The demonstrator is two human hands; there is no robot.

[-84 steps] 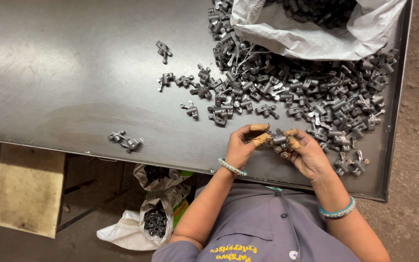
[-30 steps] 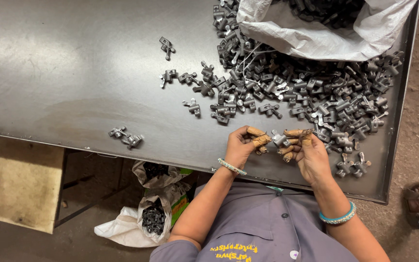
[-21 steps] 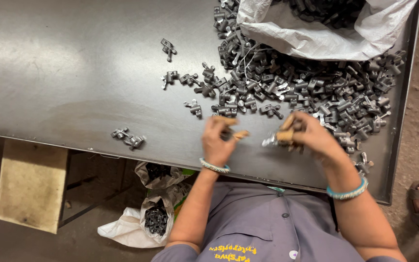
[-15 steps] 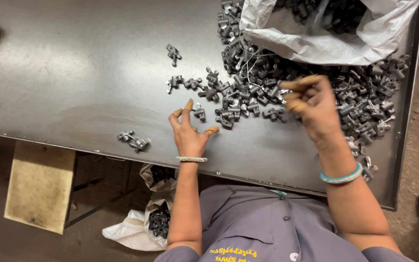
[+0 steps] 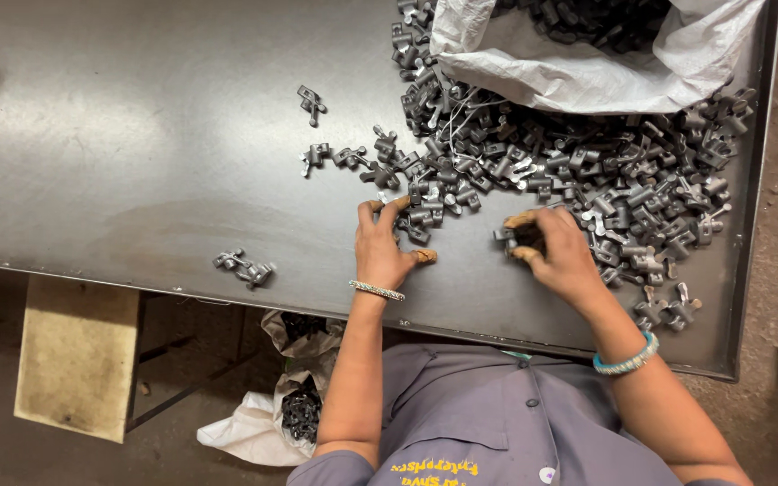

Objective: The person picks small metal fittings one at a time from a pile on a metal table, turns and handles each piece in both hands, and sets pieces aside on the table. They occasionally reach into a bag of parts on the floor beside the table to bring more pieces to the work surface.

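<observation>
Left hand lying flat with fingers spread at the near edge of the heap of metal parts on the steel table, right hand curling loosely over parts beside it, grip unclear, white sack sitting behind

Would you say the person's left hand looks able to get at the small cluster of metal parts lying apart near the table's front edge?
Probably yes: the left hand rests on the table, and only bare surface lies between it and the small cluster.
</observation>
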